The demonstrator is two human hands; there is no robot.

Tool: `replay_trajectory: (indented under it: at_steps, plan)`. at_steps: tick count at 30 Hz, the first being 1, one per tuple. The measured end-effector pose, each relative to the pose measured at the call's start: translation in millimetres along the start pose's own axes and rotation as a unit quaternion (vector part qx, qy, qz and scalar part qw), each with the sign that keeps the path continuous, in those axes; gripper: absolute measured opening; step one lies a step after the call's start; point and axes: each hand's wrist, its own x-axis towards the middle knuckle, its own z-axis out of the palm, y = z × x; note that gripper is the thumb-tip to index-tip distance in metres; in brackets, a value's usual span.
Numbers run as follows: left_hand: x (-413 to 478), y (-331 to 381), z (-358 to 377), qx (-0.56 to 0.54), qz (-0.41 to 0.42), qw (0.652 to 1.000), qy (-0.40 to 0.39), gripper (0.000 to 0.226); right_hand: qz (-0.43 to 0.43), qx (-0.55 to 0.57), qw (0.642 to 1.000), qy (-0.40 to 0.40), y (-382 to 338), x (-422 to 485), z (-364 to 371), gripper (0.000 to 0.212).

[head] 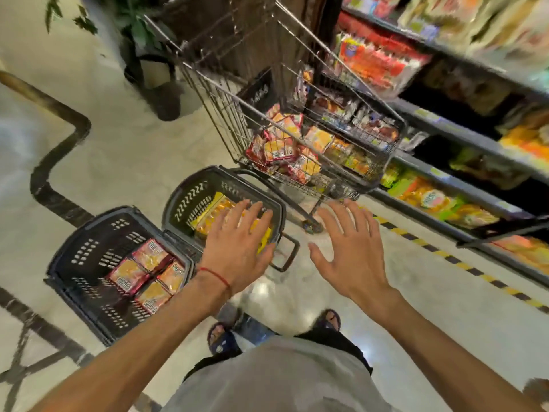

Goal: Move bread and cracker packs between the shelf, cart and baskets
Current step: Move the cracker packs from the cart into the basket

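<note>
Two dark plastic baskets stand on the floor. The near left basket (74, 257) holds several red-and-orange cracker packs (148, 272). The farther basket (184, 200) holds yellow packs (214, 209). Behind them a wire cart (225, 93) is filled with red cracker packs (279, 150) and yellow packs (319, 138). My left hand (237, 245) hovers with spread straight fingers over the farther basket and holds nothing. My right hand (350, 248) is spread open above the floor near the cart's wheel, also holding nothing.
Shelves (463, 135) of packaged bread and snacks run along the right. A yellow-and-black floor stripe (445, 257) lies in front of them. A potted plant (148, 55) stands at the back left. My sandalled feet (219, 337) are just behind the baskets.
</note>
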Motion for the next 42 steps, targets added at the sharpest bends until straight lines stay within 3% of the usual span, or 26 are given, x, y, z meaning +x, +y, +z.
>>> replay_trajectory:
  at_steps: [7, 14, 22, 31, 42]
  plan:
    - [85.1, 131.1, -13.7, 0.021, -0.007, 1.0, -0.006, 0.067, 0.004, 0.024, 1.0, 0.006, 147.1, 10.1, -18.9, 0.064]
    - [149.3, 199.9, -18.8, 0.031, -0.039, 0.999, -0.009, 0.07, -0.069, -0.002, 0.998, 0.002, 249.4, 61.8, -25.5, 0.065]
    - [247.3, 192.4, -15.1, 0.024, -0.085, 0.996, 0.011, 0.066, -0.148, -0.044, 0.988, -0.011, 307.8, 171.0, -13.5, 0.065]
    - [367.8, 166.4, 8.2, 0.007, -0.101, 0.995, -0.027, 0.066, -0.216, -0.062, 0.973, -0.058, 342.1, 292.0, 24.5, 0.064]
    - [444.5, 144.2, 45.2, -0.001, -0.246, 0.966, -0.075, 0.065, -0.343, -0.029, 0.933, -0.106, 365.6, 437.8, 96.4, 0.065]
